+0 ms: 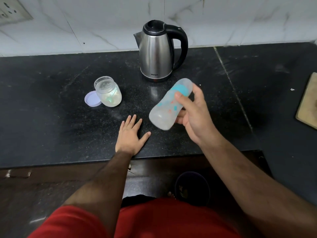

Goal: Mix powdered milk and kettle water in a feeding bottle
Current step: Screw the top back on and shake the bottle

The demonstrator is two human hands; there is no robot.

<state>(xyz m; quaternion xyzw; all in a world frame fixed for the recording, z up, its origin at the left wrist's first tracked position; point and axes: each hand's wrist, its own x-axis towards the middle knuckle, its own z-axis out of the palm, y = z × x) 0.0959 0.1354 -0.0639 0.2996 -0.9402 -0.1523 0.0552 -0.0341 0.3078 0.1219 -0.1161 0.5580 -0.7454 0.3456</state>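
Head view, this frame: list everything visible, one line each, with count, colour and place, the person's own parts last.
kettle: 1, steel with black handle and lid, back of counter by the wall
jar: 1, clear, open, pale powder and a green scoop inside, left of kettle
jar lid: 1, pale lilac, flat on counter touching the jar's left side
feeding bottle: 1, cloudy with teal collar, capped, held tilted above counter
counter: 1, black speckled stone
board: 1, tan, right edge
wall socket: 1, top left
bucket: 1, dark, on floor
left hand: flat on counter
right hand: grips the feeding bottle
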